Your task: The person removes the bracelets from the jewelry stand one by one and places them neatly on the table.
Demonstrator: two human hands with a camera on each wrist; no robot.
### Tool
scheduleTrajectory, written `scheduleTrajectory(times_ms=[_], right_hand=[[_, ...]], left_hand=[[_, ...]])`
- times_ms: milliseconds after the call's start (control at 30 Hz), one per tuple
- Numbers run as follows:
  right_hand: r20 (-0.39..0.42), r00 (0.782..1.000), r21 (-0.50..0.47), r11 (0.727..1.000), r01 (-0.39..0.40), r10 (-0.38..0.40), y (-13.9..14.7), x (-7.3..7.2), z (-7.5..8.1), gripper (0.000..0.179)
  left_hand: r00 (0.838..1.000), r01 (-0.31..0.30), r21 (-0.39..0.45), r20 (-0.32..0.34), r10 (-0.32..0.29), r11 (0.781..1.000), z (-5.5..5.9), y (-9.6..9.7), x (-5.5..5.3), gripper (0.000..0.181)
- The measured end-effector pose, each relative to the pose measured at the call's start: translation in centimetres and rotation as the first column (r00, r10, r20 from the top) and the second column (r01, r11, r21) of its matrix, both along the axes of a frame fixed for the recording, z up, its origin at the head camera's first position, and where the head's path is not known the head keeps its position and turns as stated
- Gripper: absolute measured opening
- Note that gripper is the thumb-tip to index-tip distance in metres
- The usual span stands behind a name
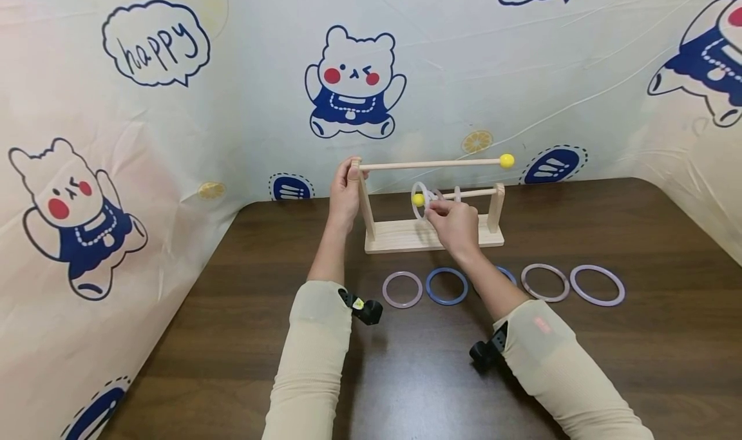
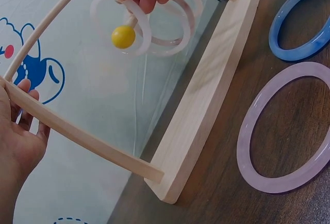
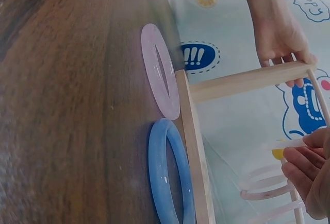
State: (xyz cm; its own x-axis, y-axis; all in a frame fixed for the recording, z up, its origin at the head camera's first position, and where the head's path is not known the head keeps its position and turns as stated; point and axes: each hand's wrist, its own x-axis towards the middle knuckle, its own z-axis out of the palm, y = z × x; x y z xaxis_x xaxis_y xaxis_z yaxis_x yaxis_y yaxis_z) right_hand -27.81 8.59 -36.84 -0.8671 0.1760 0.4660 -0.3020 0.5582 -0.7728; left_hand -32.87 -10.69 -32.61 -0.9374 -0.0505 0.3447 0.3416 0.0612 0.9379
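Observation:
A light wooden bangle stand (image 1: 400, 236) has two rods, each tipped with a yellow ball. My left hand (image 1: 346, 196) grips the top of its left post, beside the upper rod (image 1: 435, 164). With thumb and fingertips, my right hand (image 1: 458, 226) pinches a whitish translucent bangle (image 2: 146, 29) at the tip of the lower rod (image 1: 478, 193). That bangle encircles the yellow ball (image 2: 124, 37) in the left wrist view. Behind it, several pale bangles hang on the same rod, among them a whitish one (image 1: 457, 194), partly hidden by my right hand.
In front of the stand lies a row of bangles: pinkish-lilac (image 1: 385, 290), blue (image 1: 429, 290), another blue one (image 1: 507, 273) partly under my right forearm, a marbled one (image 1: 525, 279) and a lavender one (image 1: 621, 292). Printed cloth (image 1: 243, 105) rises behind the dark wooden table (image 1: 232, 337).

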Motion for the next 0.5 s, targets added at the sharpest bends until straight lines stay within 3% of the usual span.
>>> scheduleTrajectory(times_ms=[200, 500], right_hand=[[0.015, 0.999, -0.056, 0.998, -0.032, 0.033, 0.1, 0.4, 0.1, 0.015], [0.029, 0.996, -0.138, 0.987, -0.077, 0.081, 0.4, 1.1, 0.7, 0.014]], left_hand=[[1.000, -0.014, -0.002, -0.003, 0.014, 1.000, -1.1, -0.2, -1.2, 0.044], [1.000, 0.009, 0.021, 0.002, -0.009, 1.000, -0.8, -0.2, -1.1, 0.038]])
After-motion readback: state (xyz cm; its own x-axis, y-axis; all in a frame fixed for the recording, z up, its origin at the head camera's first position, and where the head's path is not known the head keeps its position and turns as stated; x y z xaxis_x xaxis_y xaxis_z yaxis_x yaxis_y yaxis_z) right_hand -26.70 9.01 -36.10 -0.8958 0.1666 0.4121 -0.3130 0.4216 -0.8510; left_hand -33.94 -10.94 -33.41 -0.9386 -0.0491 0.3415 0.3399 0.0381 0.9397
